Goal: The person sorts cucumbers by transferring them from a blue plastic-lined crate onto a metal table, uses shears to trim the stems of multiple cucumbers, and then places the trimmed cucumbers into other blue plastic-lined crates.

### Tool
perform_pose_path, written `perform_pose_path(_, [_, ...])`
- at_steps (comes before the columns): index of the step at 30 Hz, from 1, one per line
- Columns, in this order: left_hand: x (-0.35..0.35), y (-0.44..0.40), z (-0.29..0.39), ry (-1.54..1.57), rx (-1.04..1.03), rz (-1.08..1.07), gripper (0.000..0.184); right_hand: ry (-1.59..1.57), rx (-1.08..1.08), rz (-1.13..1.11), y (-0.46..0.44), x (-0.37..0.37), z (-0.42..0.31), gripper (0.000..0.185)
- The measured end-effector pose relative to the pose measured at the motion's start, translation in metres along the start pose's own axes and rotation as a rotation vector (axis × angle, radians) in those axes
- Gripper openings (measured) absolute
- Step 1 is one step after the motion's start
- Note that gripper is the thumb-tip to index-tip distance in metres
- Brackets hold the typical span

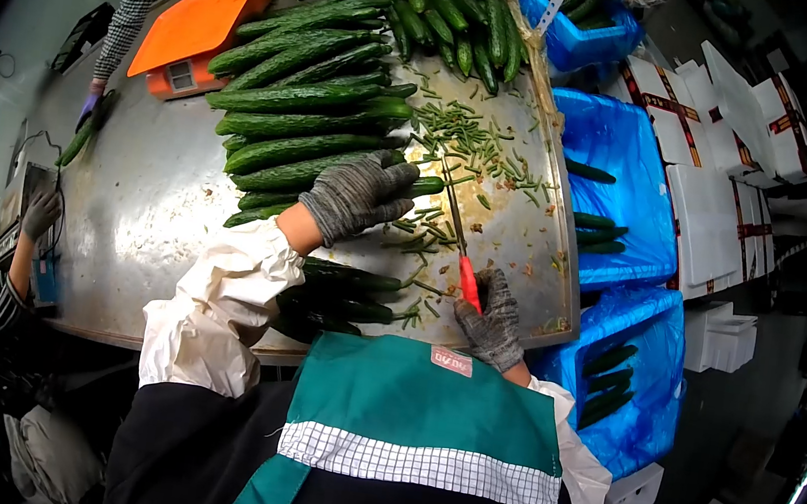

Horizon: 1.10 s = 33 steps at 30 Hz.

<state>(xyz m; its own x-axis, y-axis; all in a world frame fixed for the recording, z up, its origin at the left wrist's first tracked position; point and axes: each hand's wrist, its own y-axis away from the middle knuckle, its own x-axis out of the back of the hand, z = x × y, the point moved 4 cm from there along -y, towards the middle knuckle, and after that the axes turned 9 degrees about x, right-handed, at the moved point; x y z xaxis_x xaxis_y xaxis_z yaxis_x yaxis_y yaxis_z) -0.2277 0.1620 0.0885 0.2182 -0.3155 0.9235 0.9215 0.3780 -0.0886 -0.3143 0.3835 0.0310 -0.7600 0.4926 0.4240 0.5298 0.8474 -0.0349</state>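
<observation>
My left hand (358,198), in a grey knitted glove, lies over the near end of the row of cucumbers (285,152), its fingers wrapped round one cucumber (426,186) whose tip sticks out to the right. Lower right, my right hand (494,322), gloved alike, grips the red handle (468,282) of a knife with a long thin blade (452,198). The blade points away from me, beside that cucumber's tip. Small green cut ends (473,140) are scattered around the blade. More cucumbers (338,294) lie below my left forearm.
Blue-lined crates (621,203) with cucumbers stand along the metal table's (137,250) right edge. An orange scale (194,30) sits at the upper left. White boxes (714,225) are stacked at far right. Co-workers' gloved hands (43,211) show at the left and top.
</observation>
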Motion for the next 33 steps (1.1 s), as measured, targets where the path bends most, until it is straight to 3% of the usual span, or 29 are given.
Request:
perform_pose_path(6, [-0.001, -0.001, 0.002, -0.004, -0.011, -0.003, 0.042, 0.018, 0.017, 0.025, 0.000, 0.001, -0.002, 0.029])
perform_pose_path(12, [0.007, -0.005, 0.012, -0.180, 0.075, -0.139, 0.037, 0.095, 0.069, 0.060, 0.000, -0.003, 0.004, 0.025])
perform_pose_path(13, [0.010, -0.004, 0.013, -0.209, 0.049, -0.109, 0.036, -0.127, -0.073, 0.052, 0.000, -0.008, 0.016, 0.025])
perform_pose_path(17, [0.045, -0.017, 0.006, -0.373, 0.127, -0.049, 0.040, -0.173, -0.134, 0.036, 0.004, -0.006, 0.032, 0.028])
perform_pose_path(19, [0.057, -0.033, -0.024, -0.424, 0.139, 0.064, 0.029, -0.178, -0.138, 0.042, 0.005, -0.007, 0.042, 0.028])
perform_pose_path(20, [0.078, -0.043, -0.022, -0.508, 0.258, -0.076, 0.027, -0.178, -0.146, 0.049, 0.005, -0.007, 0.045, 0.028])
perform_pose_path(22, [0.088, -0.059, -0.047, -0.564, 0.331, -0.001, 0.024, -0.181, -0.152, 0.059, 0.005, -0.007, 0.051, 0.028])
perform_pose_path(23, [0.080, -0.073, -0.083, -0.640, 0.321, -0.049, 0.054, -0.184, -0.159, 0.068, 0.006, -0.007, 0.052, 0.028])
perform_pose_path(28, [0.074, -0.077, -0.111, -0.687, 0.296, -0.118, 0.042, -0.120, -0.143, 0.111, 0.008, -0.002, 0.051, 0.028])
perform_pose_path(29, [0.074, -0.076, -0.108, -0.671, 0.383, -0.176, 0.040, -0.127, -0.140, 0.125, 0.009, 0.000, 0.051, 0.028])
perform_pose_path(33, [0.065, -0.065, -0.125, -0.573, 0.345, 0.113, 0.047, -0.180, -0.160, 0.126, 0.013, 0.004, 0.052, 0.025])
